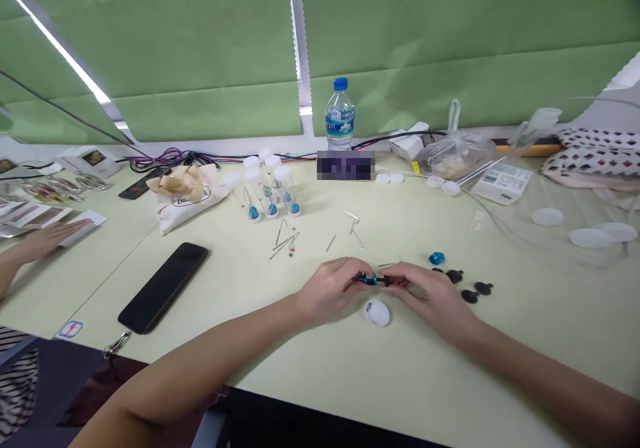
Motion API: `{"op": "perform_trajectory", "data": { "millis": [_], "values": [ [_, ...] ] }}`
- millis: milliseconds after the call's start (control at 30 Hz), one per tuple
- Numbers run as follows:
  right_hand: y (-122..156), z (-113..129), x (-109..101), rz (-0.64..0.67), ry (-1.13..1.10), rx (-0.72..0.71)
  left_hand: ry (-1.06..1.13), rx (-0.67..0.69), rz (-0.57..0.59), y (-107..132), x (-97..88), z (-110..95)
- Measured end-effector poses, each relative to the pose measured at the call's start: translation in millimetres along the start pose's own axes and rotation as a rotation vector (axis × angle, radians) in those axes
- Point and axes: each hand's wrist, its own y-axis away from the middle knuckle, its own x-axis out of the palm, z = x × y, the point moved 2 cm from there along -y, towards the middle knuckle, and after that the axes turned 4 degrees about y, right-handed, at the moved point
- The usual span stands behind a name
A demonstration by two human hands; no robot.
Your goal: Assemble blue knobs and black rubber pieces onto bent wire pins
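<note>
My left hand [333, 288] pinches a small blue metal part [370, 280] between thumb and fingers. Against its right end, my right hand [433, 296] grips a black part [383, 281], mostly covered by the fingertips. The two parts are in line and seem to meet. Just below lies a white round cap [377, 313] with tiny dark bits in it. To the right of my right hand are a loose blue metal piece [437, 258] and several black disc-headed pieces [483, 289]. Several hex keys [331, 241] and small bits lie beyond my hands.
Clear tubes [267, 191] with white caps and blue parts stand behind. At left are a black phone [163, 288], a cloth pouch [187, 195] and another person's hand [50, 238]. A water bottle [340, 118] and plastic bag [457, 155] stand along the back.
</note>
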Motion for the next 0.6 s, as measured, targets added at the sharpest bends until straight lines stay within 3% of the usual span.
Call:
{"op": "perform_trajectory", "data": {
  "millis": [600],
  "values": [
    [-3.3,2.8,3.0,-0.025,0.033,0.002,-0.078,0.045,-0.008,-2.1,-3.4,11.5]
  ]
}}
